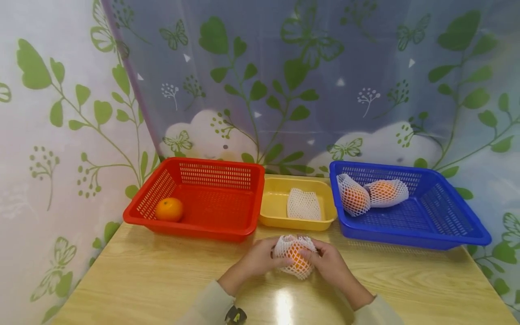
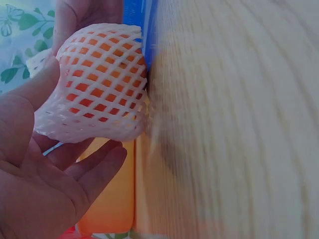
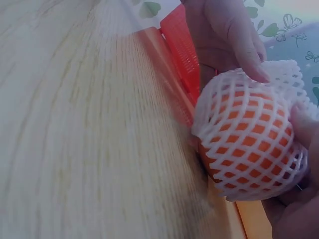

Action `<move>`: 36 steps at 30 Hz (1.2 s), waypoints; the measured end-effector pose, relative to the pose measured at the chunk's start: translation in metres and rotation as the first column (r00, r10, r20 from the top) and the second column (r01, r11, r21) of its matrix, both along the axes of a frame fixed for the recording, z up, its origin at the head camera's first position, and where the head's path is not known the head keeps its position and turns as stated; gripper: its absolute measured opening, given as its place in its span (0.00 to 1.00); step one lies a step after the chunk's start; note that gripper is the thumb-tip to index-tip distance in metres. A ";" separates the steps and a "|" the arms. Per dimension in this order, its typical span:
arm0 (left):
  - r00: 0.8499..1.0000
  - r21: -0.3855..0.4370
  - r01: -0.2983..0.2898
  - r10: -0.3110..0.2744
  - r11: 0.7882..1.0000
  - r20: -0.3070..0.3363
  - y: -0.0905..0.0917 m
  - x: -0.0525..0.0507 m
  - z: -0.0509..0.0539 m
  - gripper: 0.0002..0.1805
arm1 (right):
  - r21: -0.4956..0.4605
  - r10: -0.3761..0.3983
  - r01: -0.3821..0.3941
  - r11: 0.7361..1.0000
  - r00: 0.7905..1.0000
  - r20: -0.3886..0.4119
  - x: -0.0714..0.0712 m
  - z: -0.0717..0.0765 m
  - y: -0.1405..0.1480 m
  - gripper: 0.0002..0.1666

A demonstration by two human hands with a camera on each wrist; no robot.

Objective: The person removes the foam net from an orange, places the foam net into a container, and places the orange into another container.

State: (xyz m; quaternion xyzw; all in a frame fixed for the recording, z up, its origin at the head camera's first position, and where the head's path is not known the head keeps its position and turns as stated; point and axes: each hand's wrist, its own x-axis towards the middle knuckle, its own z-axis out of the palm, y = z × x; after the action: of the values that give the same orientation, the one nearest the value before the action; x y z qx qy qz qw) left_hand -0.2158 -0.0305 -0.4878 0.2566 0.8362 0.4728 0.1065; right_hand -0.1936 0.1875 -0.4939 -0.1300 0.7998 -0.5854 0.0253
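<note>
An orange [image 1: 298,258] inside a white foam net [image 1: 287,243] is held between both hands just over the table, in front of the yellow basket. The left hand [image 1: 260,258] grips its left side, thumb on the net; in the left wrist view the netted orange [image 2: 102,79] rests against the thumb and fingers of the left hand [image 2: 55,169]. From the right, the right hand [image 1: 330,262] pinches the net, its thumb across the front. The right wrist view has the net [image 3: 254,134] around most of the orange, with bare peel at its lower left edge, beside the right hand [image 3: 299,199].
A red basket [image 1: 211,232] with a bare orange [image 1: 169,210] stands at the left. Behind the hands, a yellow basket [image 1: 292,223] holds a foam net [image 1: 304,204]. The blue basket [image 1: 414,239] at the right holds two netted oranges [image 1: 355,198].
</note>
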 end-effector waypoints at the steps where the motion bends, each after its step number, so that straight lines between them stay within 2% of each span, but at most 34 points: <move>1: 1.000 0.003 0.010 -0.010 1.000 -0.007 0.000 0.000 0.000 0.22 | -0.009 -0.033 0.033 0.999 0.999 0.007 0.000 -0.001 -0.001 0.22; 5: 0.999 0.008 0.030 -0.030 1.000 -0.027 0.001 0.001 0.000 0.27 | -0.050 -0.140 0.139 0.989 0.990 -0.006 -0.001 -0.004 -0.003 0.17; 10: 1.000 0.010 0.004 -0.004 1.000 -0.008 0.002 0.001 0.002 0.30 | -0.104 -0.156 0.147 0.984 0.985 -0.079 -0.003 -0.010 -0.005 0.12; 12: 1.000 0.008 -0.013 0.013 1.000 0.006 0.003 0.002 0.002 0.30 | -0.116 -0.164 0.154 0.981 0.983 -0.082 -0.003 -0.012 -0.006 0.11; 19: 0.998 -0.014 -0.058 0.059 0.998 0.015 0.005 0.003 0.005 0.35 | -0.118 -0.187 0.196 0.974 0.979 0.076 0.002 -0.020 -0.008 0.12; 21: 0.998 -0.018 -0.061 0.062 0.998 0.026 0.005 0.003 0.005 0.35 | -0.107 -0.191 0.199 0.974 0.978 0.086 0.003 -0.020 -0.008 0.12; 26: 0.995 -0.010 -0.067 0.068 0.998 0.077 0.003 0.001 0.007 0.35 | -0.093 -0.166 0.168 0.981 0.986 0.034 0.003 -0.018 -0.008 0.17; 29: 0.996 -0.012 -0.080 0.080 0.997 0.044 0.002 0.000 0.004 0.34 | -0.088 -0.146 0.148 0.985 0.989 0.026 0.001 -0.018 -0.008 0.24; 33: 0.994 -0.043 -0.109 0.109 0.993 0.011 0.004 -0.001 -0.006 0.25 | -0.058 -0.141 0.144 0.988 0.989 0.050 -0.003 -0.016 -0.009 0.35; 36: 0.990 -0.056 -0.130 0.132 0.990 0.042 0.004 -0.001 -0.009 0.19 | -0.019 -0.127 0.128 0.992 0.991 0.046 -0.006 -0.013 -0.011 0.39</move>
State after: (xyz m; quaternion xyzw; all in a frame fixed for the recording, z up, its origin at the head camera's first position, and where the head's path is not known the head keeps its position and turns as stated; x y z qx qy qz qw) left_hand -0.2164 -0.0266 -0.4967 0.1874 0.8608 0.4622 0.1011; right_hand -0.1995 0.1769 -0.5068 -0.0659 0.7993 -0.5973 0.0042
